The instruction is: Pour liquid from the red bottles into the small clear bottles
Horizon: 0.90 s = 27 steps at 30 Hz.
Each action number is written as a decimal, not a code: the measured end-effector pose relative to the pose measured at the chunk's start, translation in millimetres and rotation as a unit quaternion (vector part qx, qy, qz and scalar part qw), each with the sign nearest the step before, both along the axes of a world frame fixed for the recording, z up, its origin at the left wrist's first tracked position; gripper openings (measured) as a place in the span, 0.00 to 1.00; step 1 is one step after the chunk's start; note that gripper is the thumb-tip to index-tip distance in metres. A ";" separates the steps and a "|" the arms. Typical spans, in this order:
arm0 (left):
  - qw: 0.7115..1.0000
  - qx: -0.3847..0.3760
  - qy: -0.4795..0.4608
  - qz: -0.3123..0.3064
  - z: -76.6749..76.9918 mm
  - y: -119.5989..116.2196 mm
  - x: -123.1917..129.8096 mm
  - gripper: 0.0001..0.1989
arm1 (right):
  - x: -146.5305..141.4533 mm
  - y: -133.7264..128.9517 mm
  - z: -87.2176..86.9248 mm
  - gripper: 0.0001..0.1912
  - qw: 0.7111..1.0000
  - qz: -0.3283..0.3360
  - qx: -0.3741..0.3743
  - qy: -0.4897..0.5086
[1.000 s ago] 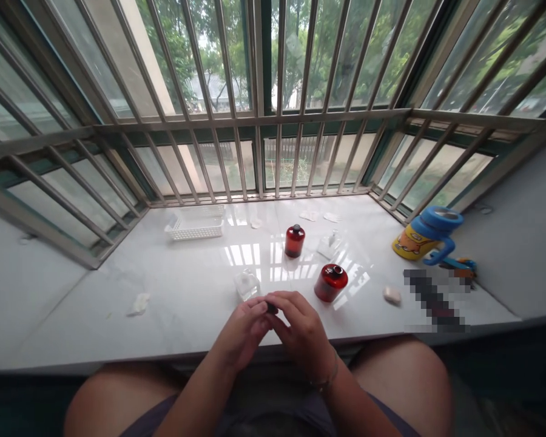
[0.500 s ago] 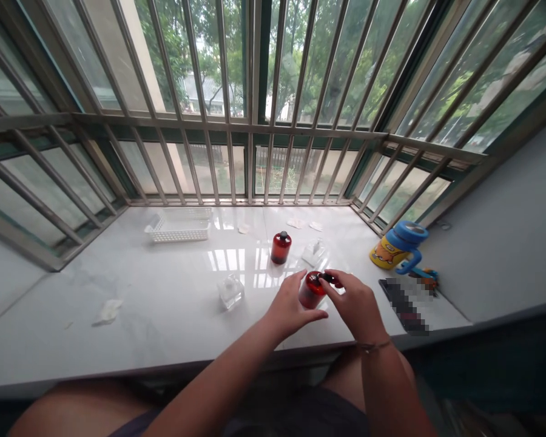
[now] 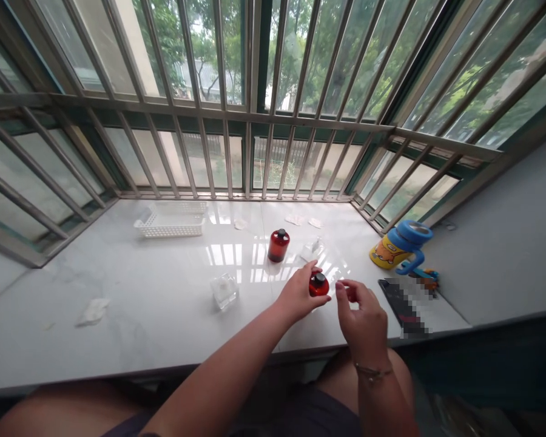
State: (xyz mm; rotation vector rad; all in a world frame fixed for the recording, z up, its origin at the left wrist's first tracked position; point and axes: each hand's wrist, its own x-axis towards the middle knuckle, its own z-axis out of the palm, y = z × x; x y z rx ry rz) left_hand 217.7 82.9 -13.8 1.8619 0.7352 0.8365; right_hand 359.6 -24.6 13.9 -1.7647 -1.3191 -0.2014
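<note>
My left hand (image 3: 300,294) curls around a small red glass bottle (image 3: 319,289) with a black top, thumb on the near side and fingers on the far side. To its right, my right hand (image 3: 363,312) is apart from the bottle. Its thumb and forefinger tips are drawn together and the other fingers are bent; anything between them is too small or hidden to make out. Behind stands a second red bottle (image 3: 279,246), upright, also with a black top. A clear glass bottle (image 3: 224,292) is left of my left hand, and another clear glass piece (image 3: 313,247) lies beyond it.
A white perforated basket (image 3: 170,230) sits at the back left. On the right are a blue and yellow mug (image 3: 398,246), a small colourful object (image 3: 425,277) and a dark, partly blurred flat item (image 3: 398,303). Crumpled white scraps (image 3: 93,312) lie about. Metal bars edge the white marble sill.
My right hand has moved off the red bottle's top, down and to the right. My left hand has closed further around the bottle. The camera view has shifted slightly.
</note>
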 end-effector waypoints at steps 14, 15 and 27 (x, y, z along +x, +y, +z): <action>1.000 -0.005 -0.007 0.005 -2.9 1.3 -0.8 0.49 | -21.5 13.0 -7.0 0.24 0.977 0.081 -0.012 0.198; 1.000 -0.007 -0.008 0.005 -2.9 1.1 -0.9 0.49 | -22.4 13.3 -7.0 0.24 0.974 0.080 -0.019 0.210; 1.000 -0.012 -0.020 0.017 -8.7 -4.7 -0.2 0.47 | -18.9 19.8 -16.3 0.25 0.976 0.057 -0.055 0.205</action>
